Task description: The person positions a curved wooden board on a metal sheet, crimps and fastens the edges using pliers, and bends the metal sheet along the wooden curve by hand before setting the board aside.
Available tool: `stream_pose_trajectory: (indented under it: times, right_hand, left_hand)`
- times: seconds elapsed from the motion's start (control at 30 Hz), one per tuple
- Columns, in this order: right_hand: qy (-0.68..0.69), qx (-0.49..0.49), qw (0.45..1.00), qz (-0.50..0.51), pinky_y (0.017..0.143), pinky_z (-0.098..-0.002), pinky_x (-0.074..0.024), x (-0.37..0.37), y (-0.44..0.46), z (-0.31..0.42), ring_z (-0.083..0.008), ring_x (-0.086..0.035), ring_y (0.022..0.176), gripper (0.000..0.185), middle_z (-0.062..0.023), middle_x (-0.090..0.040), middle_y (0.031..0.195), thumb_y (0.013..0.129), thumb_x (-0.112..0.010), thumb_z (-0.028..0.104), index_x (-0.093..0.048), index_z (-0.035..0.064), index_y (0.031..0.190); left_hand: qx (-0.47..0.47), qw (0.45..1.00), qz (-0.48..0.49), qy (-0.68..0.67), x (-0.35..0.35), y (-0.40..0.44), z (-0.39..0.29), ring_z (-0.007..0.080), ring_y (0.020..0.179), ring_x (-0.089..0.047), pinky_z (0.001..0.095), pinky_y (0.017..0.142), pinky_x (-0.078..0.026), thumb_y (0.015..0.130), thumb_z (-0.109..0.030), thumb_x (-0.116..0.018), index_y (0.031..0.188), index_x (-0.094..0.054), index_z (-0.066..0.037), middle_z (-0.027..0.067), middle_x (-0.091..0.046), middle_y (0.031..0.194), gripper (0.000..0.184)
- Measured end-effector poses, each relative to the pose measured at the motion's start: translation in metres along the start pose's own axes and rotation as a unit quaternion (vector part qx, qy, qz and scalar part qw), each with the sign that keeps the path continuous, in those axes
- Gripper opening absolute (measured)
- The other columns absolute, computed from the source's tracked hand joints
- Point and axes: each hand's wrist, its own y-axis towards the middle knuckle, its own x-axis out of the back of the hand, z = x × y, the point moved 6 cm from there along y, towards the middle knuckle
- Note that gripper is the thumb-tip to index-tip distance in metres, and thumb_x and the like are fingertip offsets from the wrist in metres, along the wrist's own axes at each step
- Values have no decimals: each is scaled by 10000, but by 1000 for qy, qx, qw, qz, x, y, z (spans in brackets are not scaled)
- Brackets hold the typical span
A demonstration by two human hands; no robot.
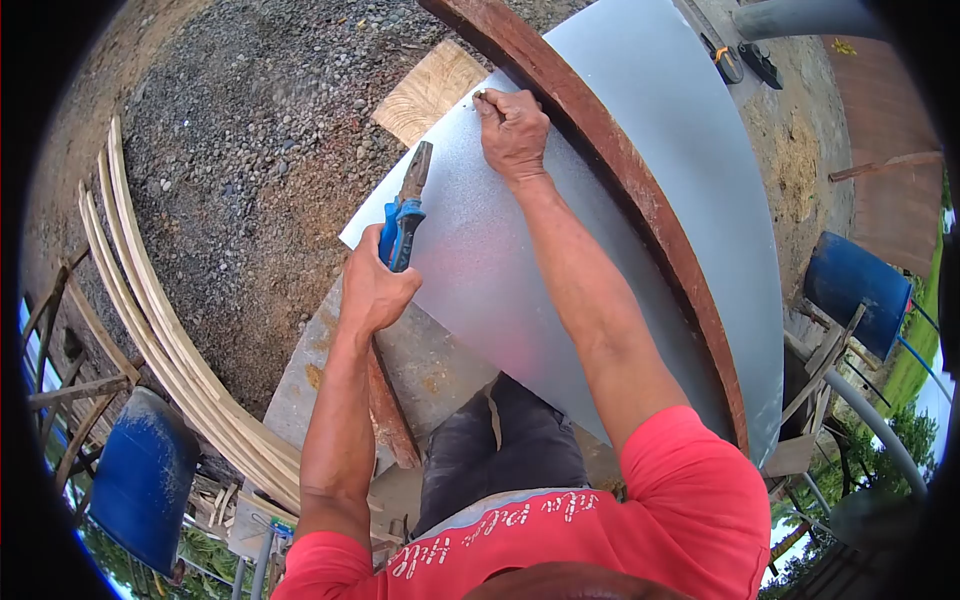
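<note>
My left hand (376, 290) is wrapped round the blue and black handles of a pair of pliers (408, 205), whose metal jaws point up and away from me over the left edge of the metal sheet (470, 240). At the sheet's far left corner, my right hand (515, 132) is closed, thumb and fingers pinched together on something small and dark that I cannot make out. A curved reddish-brown beam (640, 190) lies across the sheet, just right of my right hand. A pale wooden block (430, 92) shows beyond the sheet's corner.
Gravel (240, 130) covers the ground ahead and left. Long wooden strips (165, 310) lean at left near a blue barrel (145, 475). Another blue barrel (858, 292) stands at right. Dark tools (725, 60) lie past the sheet. A short reddish board (388, 410) rests near my legs.
</note>
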Motion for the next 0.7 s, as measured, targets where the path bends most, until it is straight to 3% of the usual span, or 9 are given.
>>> stream_pose_trajectory:
  times: [0.27, 0.57, 0.63, 0.7]
  right_hand:
    - [-21, 26, 999, 11, 724, -372, -481, -6, -1, -3, -287, -613, 763, 38, -83, -686, 783, 789, -666, 101, -691, 86, 813]
    - [-45, 50, 998, 9, 708, -370, -472, -7, -2, 0, -272, -602, 756, 14, -53, -678, 761, 784, -661, 84, -664, 96, 778]
    - [-33, 57, 998, -7, 700, -372, -468, -7, -2, 0, -269, -599, 759, 30, -45, -674, 758, 772, -660, 76, -657, 105, 774]
    - [-35, 59, 998, -9, 695, -372, -466, -7, -3, -1, -267, -595, 761, 49, -39, -671, 754, 758, -661, 68, -655, 114, 774]
  left_hand:
    - [-67, 995, -65, 19, 13, 12, -23, 351, 844, -601, 428, 732, -482, 631, -183, -697, 1095, -536, -1, 202, -598, 903, 524]
    - [-259, 934, -246, 19, 32, 35, -115, 335, 712, -577, 432, 627, -470, 635, -123, -670, 1049, -511, -19, 169, -554, 796, 455]
    - [-255, 930, -263, -35, 28, 46, -125, 358, 739, -575, 449, 648, -469, 622, -122, -668, 1068, -496, -22, 176, -541, 804, 489]
    - [-201, 955, -212, 43, 5, 69, -108, 390, 747, -574, 467, 675, -469, 620, -123, -665, 1063, -496, -11, 182, -556, 796, 487]
